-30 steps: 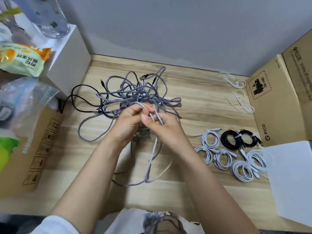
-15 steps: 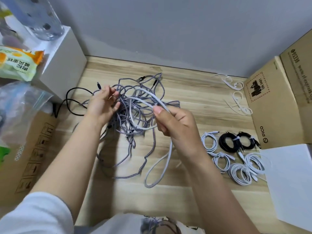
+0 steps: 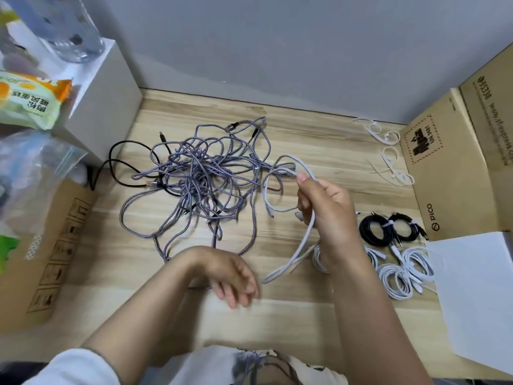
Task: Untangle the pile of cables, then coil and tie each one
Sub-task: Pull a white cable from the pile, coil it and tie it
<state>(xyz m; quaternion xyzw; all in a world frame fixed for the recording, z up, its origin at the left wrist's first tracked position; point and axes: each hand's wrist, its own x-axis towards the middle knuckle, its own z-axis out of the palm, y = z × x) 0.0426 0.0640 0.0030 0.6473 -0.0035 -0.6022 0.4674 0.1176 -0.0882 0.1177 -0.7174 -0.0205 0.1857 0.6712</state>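
A tangled pile of grey braided cables lies on the wooden table, with a thin black cable looping out at its left. My right hand grips a light grey-white cable to the right of the pile; the cable loops above my fingers and hangs down to the table. My left hand hovers low near the table's front with loose fingers, holding nothing. Coiled and tied cables sit at the right: two black coils and several white coils.
Loose white ties lie at the back right beside a cardboard box. A white sheet is at the right front. A white box with a snack bag, a plastic bag and a cardboard box stand at left.
My right hand has pulled the light cable out to the right, away from the pile. My left hand has let go of the pile and dropped toward the front of the table.
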